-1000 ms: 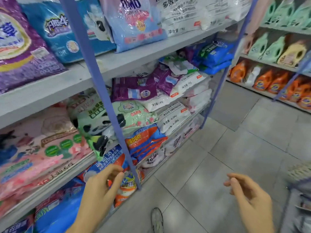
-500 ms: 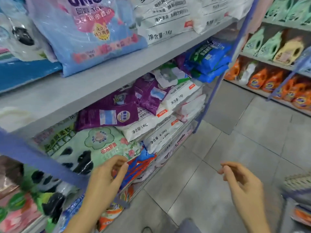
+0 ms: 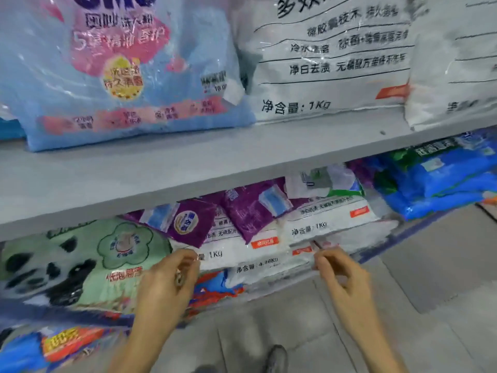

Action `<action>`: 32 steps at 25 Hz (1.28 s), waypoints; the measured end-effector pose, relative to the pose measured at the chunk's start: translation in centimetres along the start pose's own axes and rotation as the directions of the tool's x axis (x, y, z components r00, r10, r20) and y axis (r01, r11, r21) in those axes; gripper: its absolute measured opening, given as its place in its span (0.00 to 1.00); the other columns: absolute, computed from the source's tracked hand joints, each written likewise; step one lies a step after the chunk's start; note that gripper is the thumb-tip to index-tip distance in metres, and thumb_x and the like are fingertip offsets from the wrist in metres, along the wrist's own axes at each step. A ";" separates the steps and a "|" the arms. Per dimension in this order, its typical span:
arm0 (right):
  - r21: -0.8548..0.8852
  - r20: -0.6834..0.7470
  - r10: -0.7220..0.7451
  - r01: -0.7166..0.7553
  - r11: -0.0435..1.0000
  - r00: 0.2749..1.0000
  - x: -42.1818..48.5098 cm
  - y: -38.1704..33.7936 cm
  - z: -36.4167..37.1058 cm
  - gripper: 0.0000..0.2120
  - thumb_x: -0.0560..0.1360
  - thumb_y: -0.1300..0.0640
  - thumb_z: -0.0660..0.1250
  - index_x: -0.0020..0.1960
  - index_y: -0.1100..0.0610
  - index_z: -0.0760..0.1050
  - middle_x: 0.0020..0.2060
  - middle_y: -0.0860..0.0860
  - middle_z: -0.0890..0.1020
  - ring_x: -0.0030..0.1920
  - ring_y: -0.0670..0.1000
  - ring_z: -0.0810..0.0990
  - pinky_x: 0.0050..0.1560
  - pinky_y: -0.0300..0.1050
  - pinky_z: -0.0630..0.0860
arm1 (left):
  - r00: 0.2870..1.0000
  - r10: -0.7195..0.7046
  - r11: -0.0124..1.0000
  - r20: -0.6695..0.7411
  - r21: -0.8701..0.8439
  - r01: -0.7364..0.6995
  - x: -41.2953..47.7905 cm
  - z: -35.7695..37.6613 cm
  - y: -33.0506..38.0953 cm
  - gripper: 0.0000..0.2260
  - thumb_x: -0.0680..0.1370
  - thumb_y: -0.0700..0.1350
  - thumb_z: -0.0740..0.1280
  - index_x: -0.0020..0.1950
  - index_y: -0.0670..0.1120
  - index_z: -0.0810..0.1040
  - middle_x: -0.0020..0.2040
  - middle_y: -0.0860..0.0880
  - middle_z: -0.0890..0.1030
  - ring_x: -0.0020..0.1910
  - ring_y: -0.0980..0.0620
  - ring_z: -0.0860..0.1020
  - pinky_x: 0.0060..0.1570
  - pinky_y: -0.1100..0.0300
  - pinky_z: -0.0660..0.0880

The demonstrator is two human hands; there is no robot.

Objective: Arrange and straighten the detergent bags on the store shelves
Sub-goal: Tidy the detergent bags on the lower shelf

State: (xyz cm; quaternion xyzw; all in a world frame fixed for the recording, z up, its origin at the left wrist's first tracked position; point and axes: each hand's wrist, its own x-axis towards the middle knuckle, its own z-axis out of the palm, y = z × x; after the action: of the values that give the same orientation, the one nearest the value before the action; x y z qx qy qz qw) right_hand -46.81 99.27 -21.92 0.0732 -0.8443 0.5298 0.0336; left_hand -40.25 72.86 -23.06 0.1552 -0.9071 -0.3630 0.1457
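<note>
Detergent bags fill two grey shelves. On the upper shelf (image 3: 188, 162) stand a light blue bag (image 3: 129, 76) and a white 1 kg bag (image 3: 330, 57). Below lie a green panda bag (image 3: 75, 262), two purple bags (image 3: 193, 224) tilted over a heap of white bags (image 3: 269, 254), and blue bags (image 3: 443, 184) at the right. My left hand (image 3: 166, 286) hovers with loosely curled fingers at the front of the white heap, beside the panda bag. My right hand (image 3: 341, 273) hangs the same way at the heap's right front. Neither holds anything.
A blue shelf frame rail (image 3: 40, 310) crosses low at the left, with blue and orange bags (image 3: 53, 345) under it. Grey floor tiles (image 3: 430, 278) spread to the right. My shoe (image 3: 275, 356) shows at the bottom edge.
I have stepped closer to the shelves, which now fill the view. Both hands rose and moved forward to the front of the white bags on the lower shelf.
</note>
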 end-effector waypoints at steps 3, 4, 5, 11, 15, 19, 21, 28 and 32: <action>-0.007 0.109 -0.028 0.029 1.000 0.994 3.0 1.3 0.4 0.05 0.71 0.53 0.63 0.40 0.46 0.76 0.36 0.40 0.82 0.37 0.45 0.81 0.37 0.39 0.76 | 0.992 -0.017 0.991 -0.127 0.131 0.034 0.5 2.0 0.9 0.09 0.70 0.49 0.70 0.47 0.48 0.79 0.38 0.51 0.81 0.35 0.47 0.79 0.39 0.56 0.75; -0.009 0.122 -0.042 0.044 0.999 0.992 3.6 1.5 0.5 0.05 0.72 0.53 0.62 0.40 0.46 0.76 0.36 0.40 0.82 0.37 0.45 0.81 0.38 0.40 0.76 | 0.990 -0.014 0.979 -0.143 0.201 0.043 1.1 2.7 1.0 0.14 0.67 0.46 0.75 0.50 0.44 0.79 0.41 0.48 0.82 0.40 0.44 0.80 0.41 0.55 0.75; -0.012 0.133 -0.061 0.064 0.998 0.989 4.2 1.6 0.8 0.04 0.72 0.52 0.62 0.40 0.46 0.76 0.37 0.40 0.81 0.37 0.46 0.80 0.38 0.41 0.75 | 0.992 -0.011 0.956 -0.127 0.291 0.048 2.0 3.3 0.8 0.20 0.65 0.46 0.78 0.53 0.42 0.79 0.45 0.45 0.81 0.44 0.41 0.79 0.43 0.52 0.76; -0.037 0.143 -0.087 0.093 0.995 0.986 5.5 2.1 2.5 0.09 0.74 0.55 0.64 0.44 0.39 0.73 0.35 0.41 0.82 0.38 0.44 0.81 0.39 0.41 0.77 | 0.999 0.051 0.855 -0.020 0.518 -0.033 6.1 5.3 -2.1 0.28 0.60 0.45 0.81 0.57 0.38 0.79 0.54 0.40 0.82 0.52 0.38 0.81 0.44 0.46 0.79; -0.039 0.198 -0.102 0.112 0.993 0.975 5.4 2.0 4.6 0.11 0.76 0.55 0.63 0.57 0.46 0.73 0.46 0.41 0.80 0.47 0.41 0.78 0.44 0.39 0.76 | 0.988 0.114 0.930 -0.106 0.361 -0.069 5.9 3.3 -2.6 0.13 0.73 0.40 0.64 0.55 0.39 0.80 0.49 0.41 0.83 0.40 0.41 0.83 0.34 0.52 0.80; -0.027 0.303 -0.095 0.108 0.994 0.948 6.8 0.3 7.9 0.19 0.75 0.61 0.66 0.65 0.52 0.70 0.53 0.44 0.79 0.51 0.41 0.77 0.52 0.44 0.77 | 0.972 0.185 0.961 -0.143 0.233 -0.149 5.0 -1.3 -1.5 0.18 0.68 0.28 0.64 0.56 0.39 0.80 0.43 0.45 0.83 0.33 0.48 0.80 0.37 0.59 0.77; 0.001 0.380 -0.103 0.111 0.994 0.919 7.8 -0.9 10.1 0.25 0.74 0.62 0.67 0.69 0.55 0.65 0.56 0.46 0.77 0.54 0.44 0.77 0.56 0.44 0.76 | 0.952 0.251 0.947 -0.173 0.250 -0.204 4.2 -3.7 -1.3 0.18 0.67 0.31 0.61 0.54 0.38 0.80 0.41 0.45 0.83 0.34 0.49 0.80 0.38 0.65 0.72; 0.049 0.588 -0.134 0.130 0.990 0.798 7.8 -5.0 15.6 0.24 0.68 0.54 0.75 0.59 0.61 0.71 0.48 0.44 0.74 0.50 0.42 0.73 0.47 0.22 0.66 | 0.899 0.346 0.938 -0.269 0.136 -0.320 1.8 -8.7 1.5 0.20 0.65 0.36 0.55 0.51 0.42 0.80 0.43 0.52 0.81 0.45 0.58 0.77 0.49 0.79 0.69; 0.244 0.664 -0.136 -0.041 0.969 0.735 6.0 -5.8 15.0 0.13 0.67 0.61 0.75 0.48 0.50 0.77 0.42 0.40 0.83 0.48 0.39 0.81 0.50 0.33 0.75 | 0.902 0.319 0.940 -0.292 -0.023 -0.340 1.8 -10.9 3.6 0.18 0.67 0.38 0.56 0.53 0.49 0.76 0.47 0.62 0.79 0.47 0.71 0.76 0.45 0.76 0.72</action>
State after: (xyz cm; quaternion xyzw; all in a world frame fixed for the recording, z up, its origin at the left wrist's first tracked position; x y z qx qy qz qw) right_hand -51.50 82.72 -22.48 0.2857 -0.7253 0.5648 -0.2707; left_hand -38.47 67.98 -12.70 0.0445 -0.8758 -0.3403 0.3393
